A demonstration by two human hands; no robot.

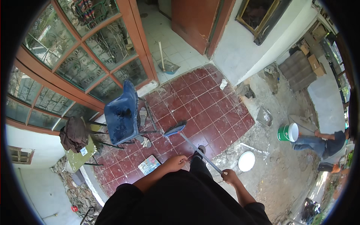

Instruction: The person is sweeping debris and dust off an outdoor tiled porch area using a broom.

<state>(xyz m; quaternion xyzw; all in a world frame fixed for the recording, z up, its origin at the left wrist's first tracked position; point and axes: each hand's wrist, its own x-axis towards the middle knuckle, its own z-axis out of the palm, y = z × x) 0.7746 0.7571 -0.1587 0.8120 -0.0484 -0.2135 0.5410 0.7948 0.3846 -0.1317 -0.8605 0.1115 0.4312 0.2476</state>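
My right hand grips the end of a broom's grey handle. The handle slants up and left to the blue broom head with dark bristles, which is on or just above the red floor tiles beside a chair leg. My left hand holds nothing and hangs above the tiles, its fingers loosely curled. A flat object with a colourful printed surface lies on the tiles by my left forearm. The blue plastic chair stands to the left, with sandals under and beside it.
A long-handled dustpan stands in the doorway. Brown cloth lies on a green chair at left. Right of the tiles are rough concrete, a white lid and a green-and-white bucket. Another person is beyond the bucket.
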